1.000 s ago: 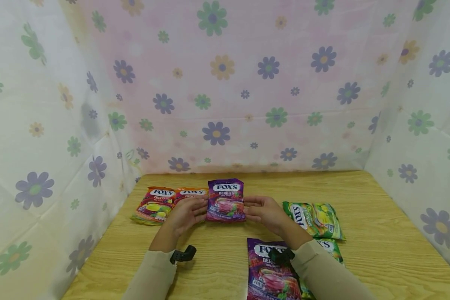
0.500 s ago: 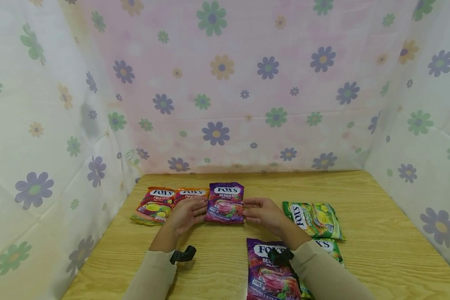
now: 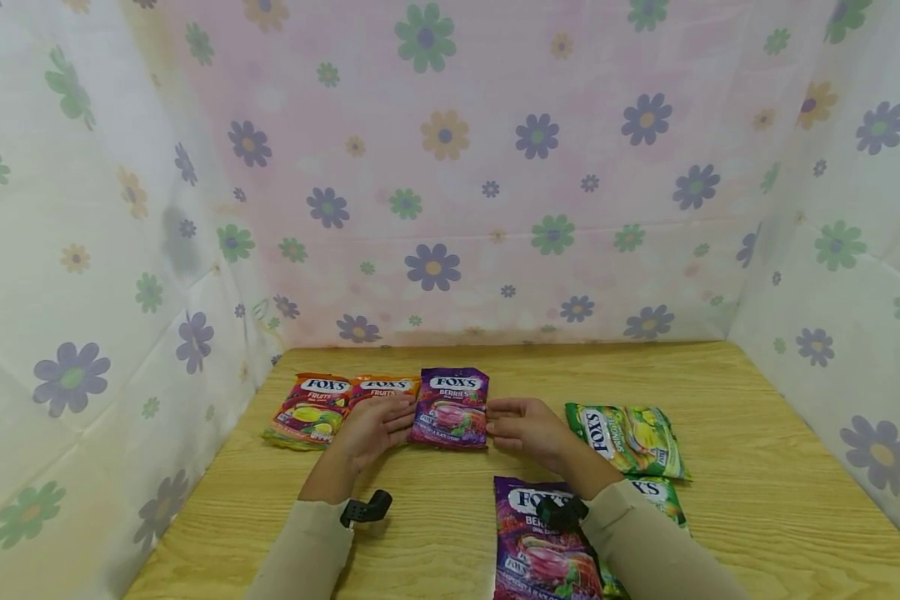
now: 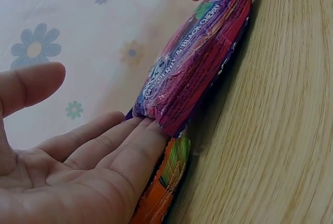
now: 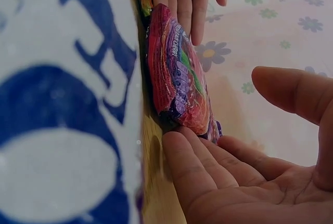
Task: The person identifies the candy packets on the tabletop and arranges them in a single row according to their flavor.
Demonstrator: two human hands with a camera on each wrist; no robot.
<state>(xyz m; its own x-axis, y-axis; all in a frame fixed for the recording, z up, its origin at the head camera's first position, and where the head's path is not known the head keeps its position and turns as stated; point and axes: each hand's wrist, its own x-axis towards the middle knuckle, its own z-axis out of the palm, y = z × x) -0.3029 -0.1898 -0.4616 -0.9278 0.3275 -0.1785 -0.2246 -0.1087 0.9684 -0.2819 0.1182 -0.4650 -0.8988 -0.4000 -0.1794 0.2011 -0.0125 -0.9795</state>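
Note:
A purple Fox's Berries candy bag lies face up on the table between both hands. My left hand touches its left edge with extended fingers, the thumb held away, as the left wrist view shows on the candy bag. At the opposite edge, the straight fingertips of my right hand touch the bag, its thumb also apart in the right wrist view. Two orange-red Fox's Fruits bags lie to the left; the nearer one is partly behind my left hand.
Another purple Berries bag lies in front, under the right forearm. It overlaps a green bag mostly hidden by the sleeve. A green Spring Tea bag lies sideways at right. Flowered cloth surrounds the wooden table.
The purple bag between the hands has come slightly nearer and settled flatter onto the table, its top edge lower in view. Both hands have barely moved.

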